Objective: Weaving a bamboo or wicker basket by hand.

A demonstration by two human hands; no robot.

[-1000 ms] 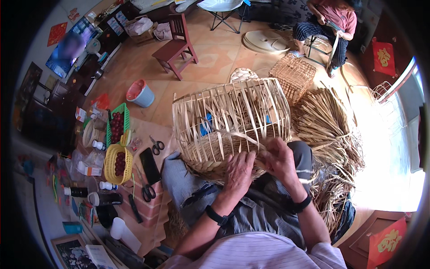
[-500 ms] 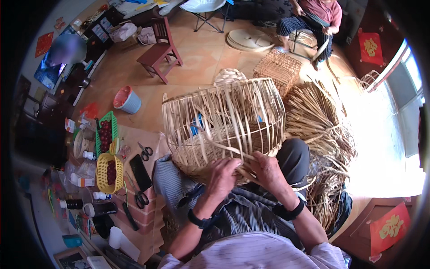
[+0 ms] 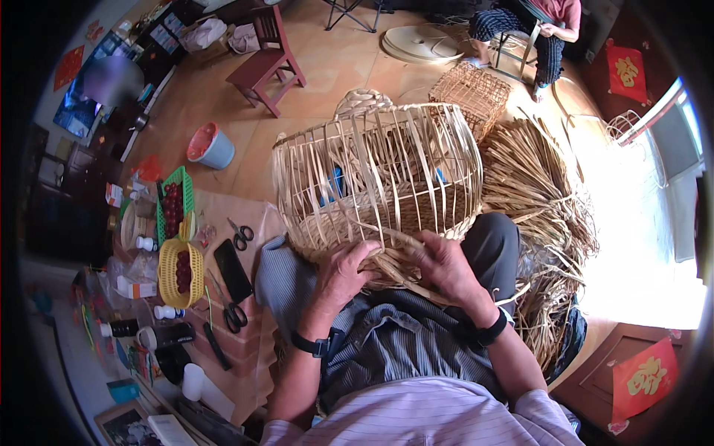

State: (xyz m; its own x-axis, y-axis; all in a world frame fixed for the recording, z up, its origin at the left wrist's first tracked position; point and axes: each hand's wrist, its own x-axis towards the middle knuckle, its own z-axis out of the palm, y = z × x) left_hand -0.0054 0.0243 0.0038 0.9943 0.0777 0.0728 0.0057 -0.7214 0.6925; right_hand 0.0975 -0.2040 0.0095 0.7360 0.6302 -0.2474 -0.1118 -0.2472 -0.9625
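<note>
A half-woven basket [image 3: 420, 189] of pale strips and braided fibre, with upright ribs and some blue pieces inside, rests across my lap. My left hand [image 3: 343, 273] is closed on the braided fibre strands [image 3: 398, 275] at the basket's lower near edge. My right hand [image 3: 446, 271] sits just right of it, fingers curled round a strand there; loose ends run beneath both hands.
Dried-leaf bundles [image 3: 535, 178] lie at right, a wicker box [image 3: 483, 89] behind. A co-worker [image 3: 554, 22] sits near coiled strips [image 3: 422, 44]. A chair [image 3: 264, 70] and bucket [image 3: 212, 152] stand ahead. Scissors [image 3: 238, 316], fruit baskets [image 3: 192, 293] and bottles [image 3: 158, 338] are on the left.
My left hand has moved leftward and slightly up along the near edge. My right hand has shifted up a little, still on the strands. The basket's framing has shifted with the view.
</note>
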